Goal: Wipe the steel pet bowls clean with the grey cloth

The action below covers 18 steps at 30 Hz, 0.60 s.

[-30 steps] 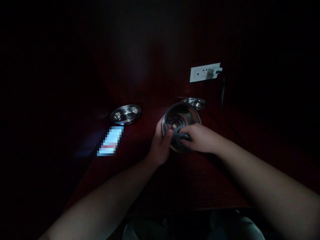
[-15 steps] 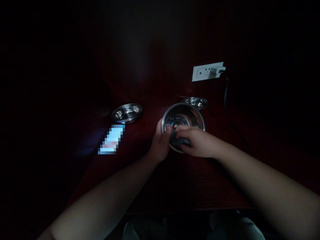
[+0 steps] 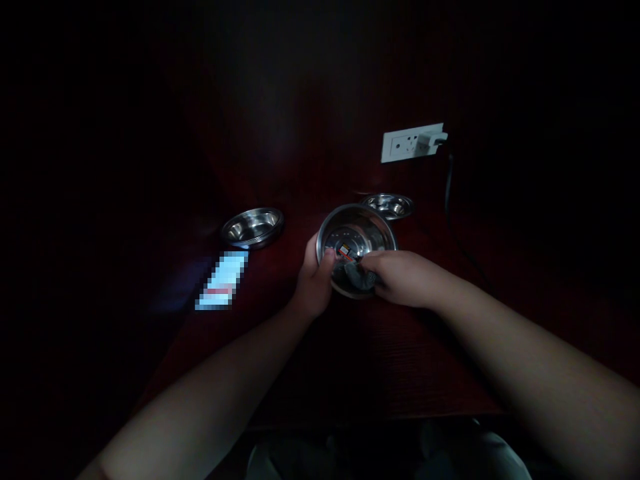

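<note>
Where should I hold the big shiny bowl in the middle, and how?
I'd take the bowl by its rim from the left, thumb inside and fingers outside, as the left hand seems to. Its round mouth tilts toward us, so that edge is easy to pinch, while the right hand and a dark grey thing crowd the lower right.

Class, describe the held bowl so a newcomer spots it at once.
Find the dark red table, then the left hand. It grips the metal bowl, tilted toward the camera. Unlike the two other metal dishes, this bowl shows a coloured label inside.
</note>
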### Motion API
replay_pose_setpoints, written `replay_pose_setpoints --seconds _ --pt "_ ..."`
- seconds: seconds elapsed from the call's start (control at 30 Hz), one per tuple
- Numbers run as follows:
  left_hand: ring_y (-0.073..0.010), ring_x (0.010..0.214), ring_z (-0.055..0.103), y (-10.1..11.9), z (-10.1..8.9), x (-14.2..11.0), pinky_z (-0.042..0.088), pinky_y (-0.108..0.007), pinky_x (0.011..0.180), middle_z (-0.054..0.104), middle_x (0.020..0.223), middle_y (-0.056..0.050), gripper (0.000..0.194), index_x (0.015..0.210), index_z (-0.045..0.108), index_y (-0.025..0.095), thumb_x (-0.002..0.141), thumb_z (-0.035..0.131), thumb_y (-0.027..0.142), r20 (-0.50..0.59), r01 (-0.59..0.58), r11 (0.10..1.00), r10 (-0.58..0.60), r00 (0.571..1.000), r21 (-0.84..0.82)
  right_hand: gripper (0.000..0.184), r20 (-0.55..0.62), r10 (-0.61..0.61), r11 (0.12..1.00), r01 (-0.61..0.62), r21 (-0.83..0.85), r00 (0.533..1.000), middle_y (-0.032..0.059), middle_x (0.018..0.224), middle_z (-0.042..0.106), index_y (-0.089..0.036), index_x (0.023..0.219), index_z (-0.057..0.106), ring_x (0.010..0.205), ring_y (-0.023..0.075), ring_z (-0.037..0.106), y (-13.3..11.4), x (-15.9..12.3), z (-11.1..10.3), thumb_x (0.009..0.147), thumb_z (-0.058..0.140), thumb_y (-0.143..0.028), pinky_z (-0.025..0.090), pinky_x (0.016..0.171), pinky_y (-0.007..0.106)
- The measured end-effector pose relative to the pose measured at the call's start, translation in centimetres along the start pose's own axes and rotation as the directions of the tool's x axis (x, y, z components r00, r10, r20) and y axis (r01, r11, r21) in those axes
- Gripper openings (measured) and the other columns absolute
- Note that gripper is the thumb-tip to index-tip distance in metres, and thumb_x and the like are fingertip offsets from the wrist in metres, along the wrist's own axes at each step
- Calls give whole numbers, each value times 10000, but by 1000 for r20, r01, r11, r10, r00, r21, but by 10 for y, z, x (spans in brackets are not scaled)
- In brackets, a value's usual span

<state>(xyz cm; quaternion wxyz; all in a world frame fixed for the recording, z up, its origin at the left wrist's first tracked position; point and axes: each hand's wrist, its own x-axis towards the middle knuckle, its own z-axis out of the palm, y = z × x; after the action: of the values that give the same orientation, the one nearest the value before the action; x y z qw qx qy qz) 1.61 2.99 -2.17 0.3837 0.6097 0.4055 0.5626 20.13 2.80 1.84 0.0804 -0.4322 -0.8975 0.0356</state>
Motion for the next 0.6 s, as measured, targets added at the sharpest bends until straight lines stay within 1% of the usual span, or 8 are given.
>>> replay_pose_setpoints --seconds 0.1,0.2,0.33,0.43,0.5,0.53,0.6 --pt "-236 1217 555 2 -2 3 420 -387 1056 592 1330 -94 447 1343 442 194 949 446 405 -19 16 1000 -16 1000 6 236 -46 74 993 -78 -86 996 88 1024 711 -191 934 660 933 249 668 -1 1 -1 777 510 -97 487 778 333" --pt "-232 1216 558 2 -4 5 423 -379 1056 599 1321 -89 428 1333 456 198 951 440 391 -46 19 1000 -18 999 17 254 -128 79 983 -99 -154 989 108 1039 713 -168 933 670 953 254 667 -2 4 0 801 472 -79 489 825 347" --pt "-235 1203 563 1 -5 7 428 -379 1047 606 1307 -94 401 1297 487 190 956 428 392 -60 69 997 -68 996 26 253 -230 80 972 -127 -199 970 117 1005 720 -145 906 673 953 252 665 1 9 4 797 465 -51 479 908 364" --pt "-241 1196 567 0 -5 6 430 -390 1045 614 1296 -91 403 1298 492 198 952 437 397 -41 81 997 -81 996 2 240 -353 73 968 -152 -201 933 117 1040 722 -133 938 680 990 238 661 8 13 6 809 488 -66 407 1051 376" --pt "-244 1194 568 -1 -5 7 428 -396 1047 615 1294 -89 408 1297 495 200 945 451 400 -35 77 997 -78 996 -26 237 -416 76 964 -173 -201 906 120 1074 719 -125 963 685 1017 237 658 13 16 7 806 513 -81 355 1111 382" --pt "-246 1195 567 -2 -4 7 425 -399 1050 614 1297 -89 408 1293 498 199 942 457 403 -35 76 996 -78 996 -41 239 -429 79 963 -181 -201 900 119 1092 717 -127 967 690 1032 238 655 15 18 8 804 520 -87 349 1119 383" --pt "-253 1202 565 -2 -4 8 424 -409 1053 608 1306 -94 409 1285 504 195 937 465 407 -39 86 994 -89 995 -73 250 -408 76 963 -173 -206 910 117 1115 716 -131 967 702 1065 236 649 16 20 11 807 515 -87 351 1120 378"
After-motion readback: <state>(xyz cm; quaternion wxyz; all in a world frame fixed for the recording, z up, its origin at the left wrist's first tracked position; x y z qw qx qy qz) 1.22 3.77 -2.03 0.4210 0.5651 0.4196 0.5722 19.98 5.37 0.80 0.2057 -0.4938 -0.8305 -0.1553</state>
